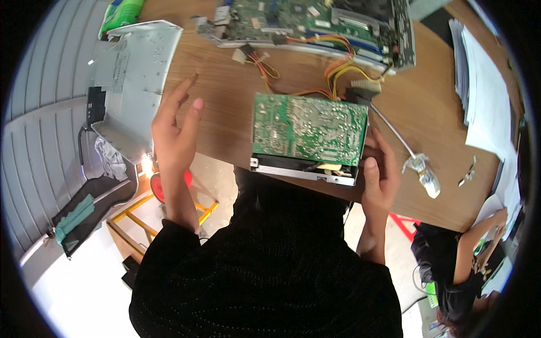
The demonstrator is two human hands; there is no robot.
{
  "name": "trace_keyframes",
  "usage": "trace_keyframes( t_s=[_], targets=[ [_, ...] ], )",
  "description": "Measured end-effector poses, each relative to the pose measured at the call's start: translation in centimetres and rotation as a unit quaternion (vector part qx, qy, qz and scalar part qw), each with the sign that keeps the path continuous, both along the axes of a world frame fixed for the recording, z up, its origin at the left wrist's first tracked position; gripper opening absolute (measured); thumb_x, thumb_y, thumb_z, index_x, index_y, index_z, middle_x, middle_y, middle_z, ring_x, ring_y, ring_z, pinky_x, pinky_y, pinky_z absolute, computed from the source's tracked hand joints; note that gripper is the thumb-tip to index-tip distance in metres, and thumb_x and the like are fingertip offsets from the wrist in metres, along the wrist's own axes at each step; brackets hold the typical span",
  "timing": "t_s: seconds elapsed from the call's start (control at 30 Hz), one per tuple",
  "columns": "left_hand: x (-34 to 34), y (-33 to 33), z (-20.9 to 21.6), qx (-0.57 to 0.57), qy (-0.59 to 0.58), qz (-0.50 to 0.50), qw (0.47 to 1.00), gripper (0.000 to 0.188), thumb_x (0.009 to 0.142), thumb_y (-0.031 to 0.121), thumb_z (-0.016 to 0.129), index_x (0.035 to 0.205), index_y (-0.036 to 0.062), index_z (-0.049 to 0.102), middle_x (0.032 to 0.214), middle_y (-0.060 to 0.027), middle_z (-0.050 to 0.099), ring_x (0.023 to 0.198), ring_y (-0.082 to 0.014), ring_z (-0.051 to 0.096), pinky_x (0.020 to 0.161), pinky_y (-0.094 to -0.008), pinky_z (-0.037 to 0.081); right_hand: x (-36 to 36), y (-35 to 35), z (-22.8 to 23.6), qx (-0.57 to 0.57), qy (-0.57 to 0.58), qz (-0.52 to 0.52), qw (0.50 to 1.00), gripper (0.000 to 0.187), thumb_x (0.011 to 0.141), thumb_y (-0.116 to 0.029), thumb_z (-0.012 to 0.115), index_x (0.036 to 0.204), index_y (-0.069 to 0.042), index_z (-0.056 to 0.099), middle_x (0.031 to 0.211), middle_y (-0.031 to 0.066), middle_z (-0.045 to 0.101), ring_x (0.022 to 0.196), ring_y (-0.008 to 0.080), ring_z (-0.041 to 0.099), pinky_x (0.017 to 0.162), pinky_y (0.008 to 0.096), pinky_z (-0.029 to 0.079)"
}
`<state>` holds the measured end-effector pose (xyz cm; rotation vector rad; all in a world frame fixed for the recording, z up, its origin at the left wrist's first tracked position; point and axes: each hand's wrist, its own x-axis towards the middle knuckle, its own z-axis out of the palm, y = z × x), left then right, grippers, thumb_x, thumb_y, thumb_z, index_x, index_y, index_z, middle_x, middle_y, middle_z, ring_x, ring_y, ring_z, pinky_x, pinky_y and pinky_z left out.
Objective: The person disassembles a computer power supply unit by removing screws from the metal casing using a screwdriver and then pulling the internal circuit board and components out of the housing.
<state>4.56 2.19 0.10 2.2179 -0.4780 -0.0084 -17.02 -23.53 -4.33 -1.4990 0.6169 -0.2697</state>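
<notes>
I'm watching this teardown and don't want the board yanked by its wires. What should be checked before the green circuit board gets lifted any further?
1. Right hand grips the circuit board and its metal case at the right edge: ok.
2. Left hand supports the board: not ok, it is open and off to the left, touching nothing.
3. Coloured wires freed from the board: not ok, they run from its top edge to the open computer chassis.
4. Board fully seated or loose in the case: cannot tell.
5. Grey metal cover out of the way: ok, it lies to the left.
6. Screws all removed: cannot tell.
</notes>
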Motion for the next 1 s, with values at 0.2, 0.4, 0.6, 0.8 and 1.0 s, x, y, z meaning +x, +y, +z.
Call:
trace_keyframes(
  t_s=[0.2, 0.4, 0.6, 0.8, 1.0],
  targets=[
    [0.0, 3.6, -1.6, 0.025, -0.028, 0.028, 0.999, 0.032, 0.089, 0.012, 0.067, 0.119, 0.0005, 0.064, 0.117, -0.0159, 0.066, 0.104, -0.0285, 0.064, 0.090, -0.0354, 0.050, 1.8, -0.9, 0.8, -0.138, -0.007, -0.033, 0.990, 0.039, 0.096, -0.017, 0.058, 0.129, 0.004, 0.056, 0.116, 0.0159, 0.065, 0.104, 0.0203, 0.062, 0.094, 0.0316, 0.046],
    [0.5, 7.3, -1.6, 0.048, -0.089, 0.096, 0.990, 0.032, 0.089, 0.014, 0.066, 0.118, -0.0014, 0.063, 0.113, -0.0175, 0.066, 0.101, -0.0279, 0.064, 0.087, -0.0349, 0.050, 2.9, -0.6, 2.2, -0.227, -0.001, -0.086, 0.970, 0.031, 0.099, -0.011, 0.052, 0.124, 0.006, 0.058, 0.106, 0.0158, 0.068, 0.095, 0.0189, 0.064, 0.084, 0.0313, 0.050],
    [2.0, 11.3, 0.9, 0.059, -0.158, 0.116, 0.979, 0.030, 0.088, 0.012, 0.066, 0.116, -0.0013, 0.063, 0.115, -0.0183, 0.065, 0.106, -0.0350, 0.063, 0.090, -0.0364, 0.049, 4.5, -0.7, 2.9, -0.301, -0.038, -0.062, 0.951, 0.028, 0.099, -0.011, 0.052, 0.118, 0.007, 0.062, 0.100, 0.0153, 0.068, 0.089, 0.0199, 0.065, 0.081, 0.0320, 0.053],
    [5.9, 14.7, 4.9, 0.225, -0.166, 0.034, 0.960, 0.030, 0.083, 0.012, 0.069, 0.111, 0.0028, 0.065, 0.100, -0.0154, 0.066, 0.092, -0.0368, 0.063, 0.079, -0.0425, 0.050, 5.1, -0.4, 3.4, -0.353, -0.061, -0.058, 0.932, 0.027, 0.098, -0.010, 0.053, 0.116, 0.009, 0.062, 0.105, 0.0185, 0.068, 0.096, 0.0232, 0.066, 0.087, 0.0339, 0.053],
    [15.3, 14.6, 2.1, 0.281, -0.120, -0.029, 0.952, 0.025, 0.082, 0.008, 0.067, 0.107, 0.0055, 0.067, 0.089, -0.0122, 0.069, 0.084, -0.0310, 0.067, 0.073, -0.0409, 0.051, 5.5, 0.0, 2.7, -0.376, -0.036, -0.027, 0.926, 0.036, 0.100, -0.013, 0.049, 0.130, 0.007, 0.054, 0.129, 0.0215, 0.058, 0.119, 0.0300, 0.057, 0.101, 0.0389, 0.045]
  ],
)
